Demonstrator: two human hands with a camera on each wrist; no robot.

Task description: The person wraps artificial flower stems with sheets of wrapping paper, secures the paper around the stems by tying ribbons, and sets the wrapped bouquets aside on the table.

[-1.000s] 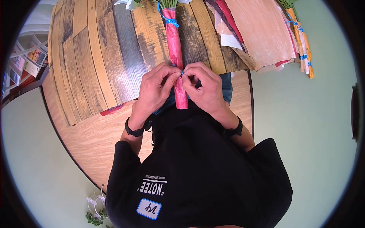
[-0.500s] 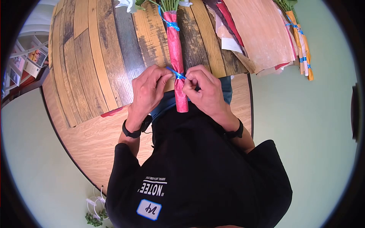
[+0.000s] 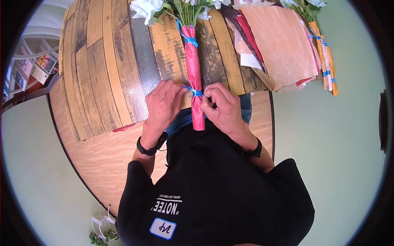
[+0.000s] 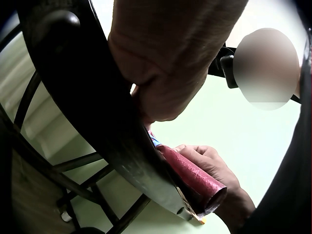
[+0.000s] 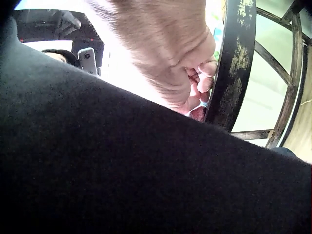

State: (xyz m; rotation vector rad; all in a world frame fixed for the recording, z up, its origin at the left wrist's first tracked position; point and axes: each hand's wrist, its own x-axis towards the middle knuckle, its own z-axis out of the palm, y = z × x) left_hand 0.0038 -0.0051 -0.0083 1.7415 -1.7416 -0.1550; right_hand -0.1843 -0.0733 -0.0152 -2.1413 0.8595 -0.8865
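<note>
A bouquet of white flowers (image 3: pixel 147 10) lies at the table's near edge, its stems wrapped in a tube of red paper (image 3: pixel 193 63). One blue ribbon (image 3: pixel 190 40) is tied near the top of the wrap. Lower down, a second blue ribbon (image 3: pixel 197 93) circles and cinches the paper. On the left of the wrap, my left hand (image 3: pixel 163 105) pinches one ribbon end between thumb and fingers. Close against the other side, my right hand (image 3: pixel 225 110) pinches the ribbon with curled fingers. The tube's open lower end (image 4: pixel 217 199) juts past the table edge.
A stack of wrapping paper sheets (image 3: pixel 279 45) lies right of the bouquet on the wooden table (image 3: pixel 98 78). Further right are orange-and-white wrapped bundles (image 3: pixel 326 67) with blue ribbons. Shelves with pictures (image 3: pixel 35 67) stand at the far left.
My hands were together over the ribbon, then drew apart, baring the blue knot and a taut end on the left. The bouquet and table now sit lower in the head view.
</note>
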